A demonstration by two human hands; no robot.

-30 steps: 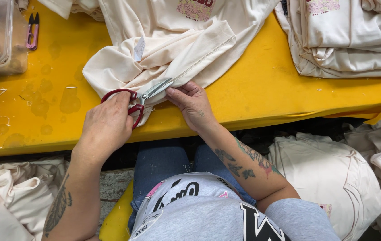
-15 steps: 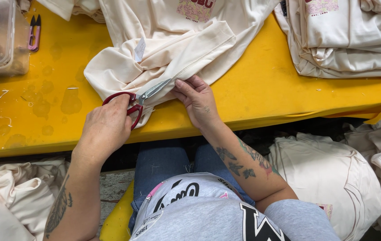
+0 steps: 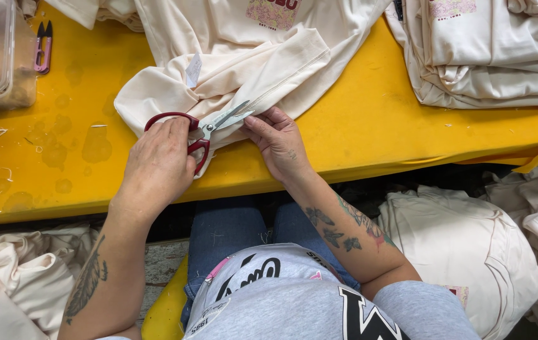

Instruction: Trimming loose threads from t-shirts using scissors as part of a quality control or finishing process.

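Left hand: closed around red-handled scissors, blades parted at the hem. Right hand: fingers pinching the cream shirt, which lies rumpled on the yellow table. Shirt likely soft, light and limp; best held taut near the seam.
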